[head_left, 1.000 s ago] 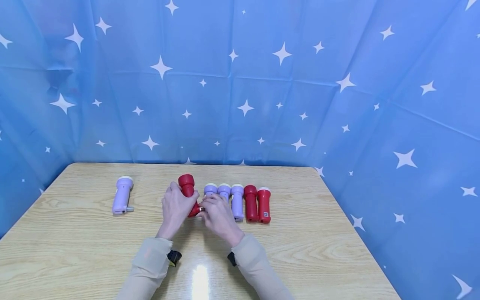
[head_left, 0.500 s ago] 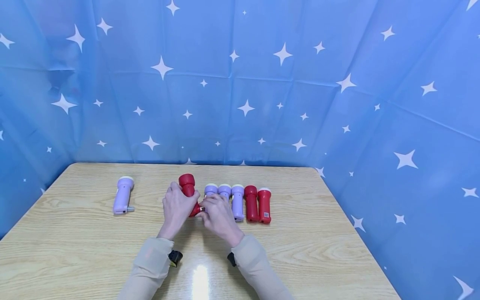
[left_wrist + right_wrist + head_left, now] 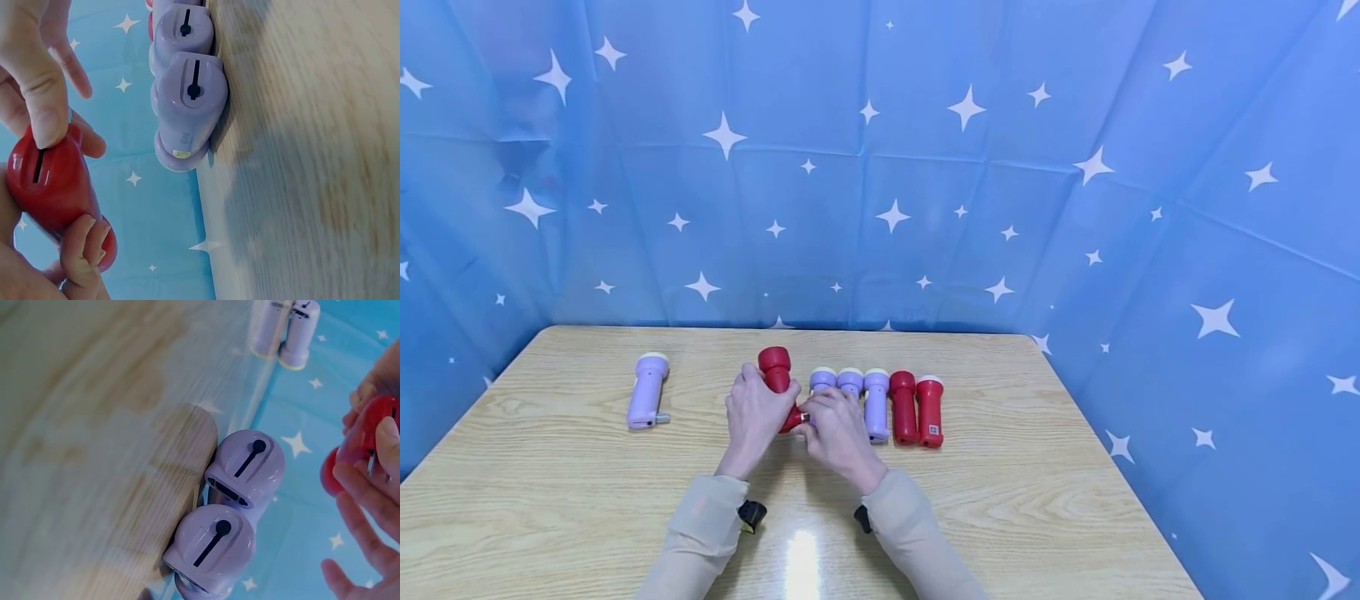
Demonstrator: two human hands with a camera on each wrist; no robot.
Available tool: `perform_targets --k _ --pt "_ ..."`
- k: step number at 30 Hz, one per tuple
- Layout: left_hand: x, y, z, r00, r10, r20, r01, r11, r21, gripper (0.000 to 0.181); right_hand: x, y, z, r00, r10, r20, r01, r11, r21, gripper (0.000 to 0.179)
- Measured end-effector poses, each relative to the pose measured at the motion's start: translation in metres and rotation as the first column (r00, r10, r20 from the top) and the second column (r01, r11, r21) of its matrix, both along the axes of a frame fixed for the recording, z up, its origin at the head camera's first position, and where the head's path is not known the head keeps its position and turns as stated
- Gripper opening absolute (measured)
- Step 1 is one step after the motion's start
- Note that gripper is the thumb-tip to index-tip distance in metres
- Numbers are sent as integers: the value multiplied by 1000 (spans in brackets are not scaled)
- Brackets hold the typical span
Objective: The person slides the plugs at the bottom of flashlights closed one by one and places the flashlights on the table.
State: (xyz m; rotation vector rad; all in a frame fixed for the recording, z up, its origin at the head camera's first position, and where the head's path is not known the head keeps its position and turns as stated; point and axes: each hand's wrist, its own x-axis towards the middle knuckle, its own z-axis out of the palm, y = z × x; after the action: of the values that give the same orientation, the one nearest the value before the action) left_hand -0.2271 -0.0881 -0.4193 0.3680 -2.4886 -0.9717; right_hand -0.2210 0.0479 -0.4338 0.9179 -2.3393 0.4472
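Note:
Tilted above the table, a red flashlight (image 3: 775, 367) is gripped round its body by my left hand (image 3: 756, 410). At its tail end, my right hand (image 3: 837, 433) pinches with thumb and fingers. That thumb presses on the black slot in the tail, as the left wrist view shows on the red flashlight (image 3: 59, 187). Metal prongs (image 3: 371, 464) stick out of the tail beside the right fingers. Just behind the right hand stand lavender flashlights (image 3: 876, 404), partly covered by it in the head view.
Two more red flashlights (image 3: 903, 408) lie at the right end of the row. Alone at the left lies a lavender flashlight (image 3: 646, 392) with its metal prongs out. A blue star-patterned cloth (image 3: 880, 192) hangs behind the wooden table (image 3: 1037, 500).

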Motion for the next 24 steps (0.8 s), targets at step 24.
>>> perform_targets --k 24 --pt "0 2 0 1000 -11 13 11 1000 -1 48 1 -2 1 999 -39 -14 39 999 14 18"
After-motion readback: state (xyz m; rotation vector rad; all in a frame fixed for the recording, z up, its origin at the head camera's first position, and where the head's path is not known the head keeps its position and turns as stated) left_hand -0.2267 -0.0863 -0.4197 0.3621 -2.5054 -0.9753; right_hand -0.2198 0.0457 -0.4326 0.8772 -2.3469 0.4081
